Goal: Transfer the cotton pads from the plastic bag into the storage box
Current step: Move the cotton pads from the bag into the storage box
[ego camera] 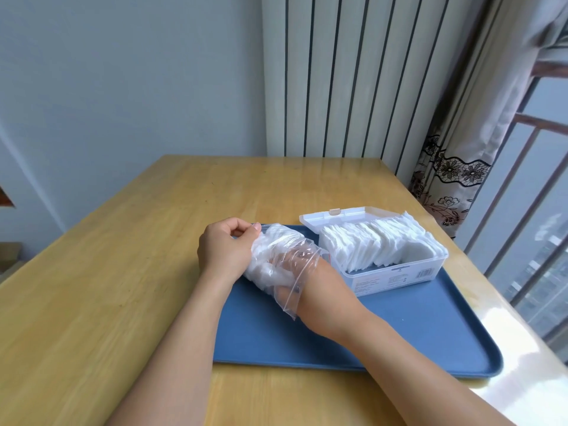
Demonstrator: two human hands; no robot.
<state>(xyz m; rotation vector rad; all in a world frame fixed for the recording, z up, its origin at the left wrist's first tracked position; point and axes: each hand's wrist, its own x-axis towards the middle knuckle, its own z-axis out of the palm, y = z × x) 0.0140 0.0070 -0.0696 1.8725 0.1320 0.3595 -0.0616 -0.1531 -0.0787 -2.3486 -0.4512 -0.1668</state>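
Two hands are working the plastic bag (278, 262) on the blue tray (415, 327). I am reading this as a mid-transfer grab: the right hand (287, 264) is reaching inside among the remaining cotton pads (261, 265); its finger closure I cannot tell through the film. The left hand (226, 244) is pinching the bag's far end. Next I am judging a withdrawal toward the storage box (396, 275), which is looking nearly full, lid open.

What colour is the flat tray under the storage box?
The flat plastic tray is plain blue, seen best in the head view.
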